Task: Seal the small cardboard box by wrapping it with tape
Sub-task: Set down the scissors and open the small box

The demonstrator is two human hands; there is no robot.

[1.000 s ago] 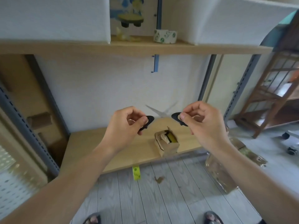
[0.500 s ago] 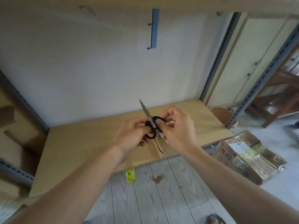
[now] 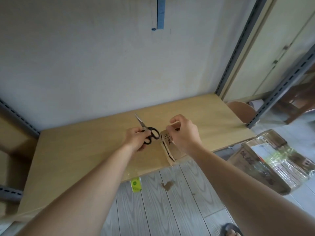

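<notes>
Floorboards (image 3: pixel 170 210) lie nearest us. At the bench (image 3: pixel 76 150) front edge sits the small cardboard box (image 3: pixel 172 151), our right hand (image 3: pixel 185 133) pinching its far flap. Beside it, our left hand (image 3: pixel 136 139) grips closed scissors (image 3: pixel 143 126). Beyond, the bench runs wide to the wall (image 3: pixel 85 65).

Pale plaster wall (image 3: pixel 85 65) behind, with a blue strip (image 3: pixel 160 12) fixed upright near the top. Light wooden tabletop (image 3: pixel 76 159) framed by grey slotted metal uprights (image 3: pixel 238 45). Grey wood-grain plank floor (image 3: pixel 162 210) below, a plastic-wrapped carton (image 3: pixel 265 160) lying on it at right. Cream cabinet doors (image 3: pixel 272 48) beyond the uprights; brown cardboard (image 3: pixel 10 138) at far left. Soft, even daylight.
</notes>
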